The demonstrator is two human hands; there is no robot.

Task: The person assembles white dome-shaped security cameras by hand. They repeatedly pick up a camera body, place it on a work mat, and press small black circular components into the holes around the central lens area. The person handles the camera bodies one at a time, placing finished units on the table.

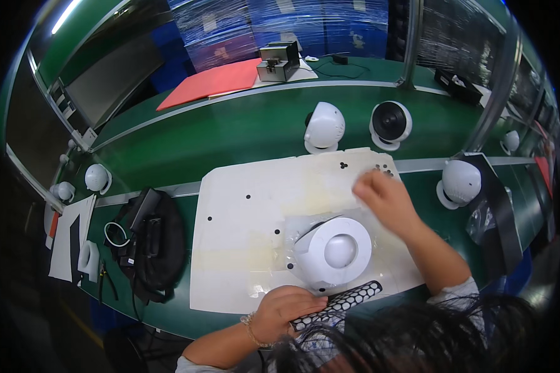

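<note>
On the white board [230,248] a white rounded device [311,253] lies tipped over, its ring-shaped base [364,248] facing up. My left hand [292,304] is closed on a black sheet with rows of white round spots [354,298] at the board's near edge. Over the board's far right part, my right hand [382,196] is slightly blurred, its fingers curled together; anything between them is hidden. Just beyond it sit several small black round pads [386,169]. Other black pads [248,197] are scattered across the board.
Similar white devices stand at the back [325,127], the right [460,182] and the left [98,178]. A black bag [165,242] and pliers [107,283] lie left of the board. A metal box [277,62] and red sheet [214,82] occupy the far shelf. A metal post [498,87] rises at right.
</note>
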